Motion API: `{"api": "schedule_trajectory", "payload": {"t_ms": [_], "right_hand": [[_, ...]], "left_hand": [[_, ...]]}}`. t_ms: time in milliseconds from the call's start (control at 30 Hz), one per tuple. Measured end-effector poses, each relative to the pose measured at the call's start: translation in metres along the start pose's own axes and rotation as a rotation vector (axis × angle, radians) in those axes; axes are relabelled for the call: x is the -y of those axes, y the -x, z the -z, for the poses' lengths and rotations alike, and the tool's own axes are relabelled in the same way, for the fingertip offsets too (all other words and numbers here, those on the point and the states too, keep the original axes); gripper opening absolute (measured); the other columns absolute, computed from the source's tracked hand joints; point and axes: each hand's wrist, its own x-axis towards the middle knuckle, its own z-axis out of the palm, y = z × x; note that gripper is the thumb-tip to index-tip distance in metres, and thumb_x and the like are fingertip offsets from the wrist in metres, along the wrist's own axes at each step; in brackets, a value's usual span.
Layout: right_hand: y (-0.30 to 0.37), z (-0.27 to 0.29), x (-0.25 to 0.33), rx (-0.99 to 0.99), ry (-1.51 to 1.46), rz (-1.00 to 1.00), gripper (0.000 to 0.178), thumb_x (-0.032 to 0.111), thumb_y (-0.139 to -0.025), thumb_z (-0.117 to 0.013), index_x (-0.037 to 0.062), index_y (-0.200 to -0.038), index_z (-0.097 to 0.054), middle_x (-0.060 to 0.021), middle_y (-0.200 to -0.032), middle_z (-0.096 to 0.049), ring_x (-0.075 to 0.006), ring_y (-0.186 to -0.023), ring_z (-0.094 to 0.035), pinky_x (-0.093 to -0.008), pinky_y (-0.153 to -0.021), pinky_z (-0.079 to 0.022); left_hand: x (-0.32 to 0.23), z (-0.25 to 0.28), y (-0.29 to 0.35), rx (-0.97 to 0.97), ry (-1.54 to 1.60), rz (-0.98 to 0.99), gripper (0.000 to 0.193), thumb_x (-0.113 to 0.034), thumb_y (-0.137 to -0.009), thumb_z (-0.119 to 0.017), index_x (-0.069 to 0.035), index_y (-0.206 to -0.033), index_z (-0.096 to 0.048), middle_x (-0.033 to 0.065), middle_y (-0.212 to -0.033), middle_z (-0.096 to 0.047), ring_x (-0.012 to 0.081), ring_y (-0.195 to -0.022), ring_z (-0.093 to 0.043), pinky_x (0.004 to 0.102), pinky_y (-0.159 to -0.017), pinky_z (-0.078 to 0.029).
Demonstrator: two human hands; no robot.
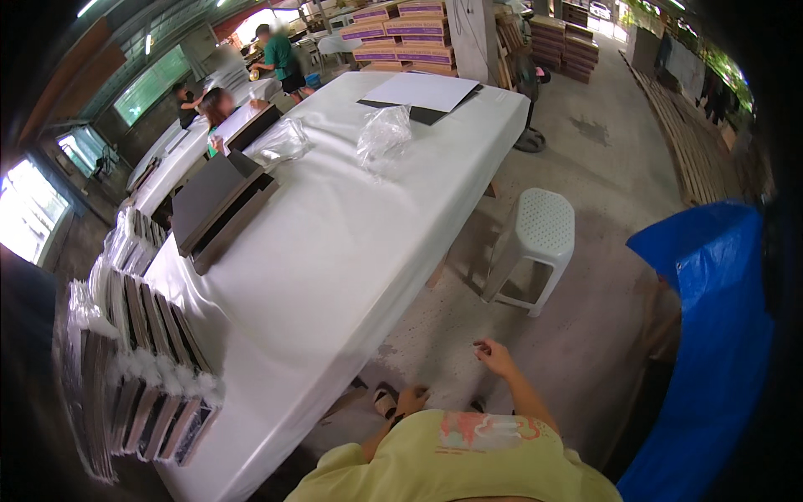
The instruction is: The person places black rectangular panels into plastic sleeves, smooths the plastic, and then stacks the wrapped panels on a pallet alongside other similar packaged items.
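Note:
Both my hands hang over the floor beside a long table covered in white sheeting [335,243], touching nothing. My right hand [496,358] is held forward with its fingers loosely apart and nothing in them. Lower down, close to the table's edge, my left hand [411,402] hangs relaxed; it appears empty, its fingers small in view. The thing nearest my right hand is a white plastic stool [545,219], standing apart from it. On the table lie crumpled clear plastic [385,138], a white sheet [422,90] on a black board, and a stack of dark boards [213,205].
Several plastic-wrapped stacks of dark panels [155,335] stand along the table's left side. A blue tarp [719,309] hangs at my right. Beyond the table are stacked cartons [422,33], a pillar [473,38] and a floor fan [529,138]. Several people work at tables far left.

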Motion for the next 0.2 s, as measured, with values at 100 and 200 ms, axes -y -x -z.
{"api": "schedule_trajectory", "payload": {"t_ms": [100,200], "right_hand": [[0.023,0.045,-0.023,-0.044,-0.203,-0.038,0.025,0.015,-0.078,-0.057,0.0028,-0.1,-0.056,-0.009,-0.077,-0.06,-0.0147,-0.066,-0.057,-0.0258,-0.06,-0.044],[0.054,0.084,-0.078,-0.067,-0.147,-0.27,0.025,0.015,-0.078,-0.057,0.0048,-0.101,-0.056,-0.0076,-0.076,-0.06,-0.0137,-0.063,-0.056,-0.0236,-0.058,-0.044]], "left_hand": [[-0.119,0.038,-0.051,-0.081,-0.302,-0.586,0.036,-0.017,-0.072,-0.058,-0.004,-0.104,-0.049,0.0171,-0.106,-0.047,0.0333,-0.096,-0.048,0.0397,-0.077,-0.041],[-0.22,0.085,-0.095,-0.399,-0.302,-0.497,0.04,-0.015,-0.068,-0.062,-0.008,-0.106,-0.049,0.0153,-0.112,-0.041,0.0319,-0.1,-0.045,0.0388,-0.082,-0.039]]}}
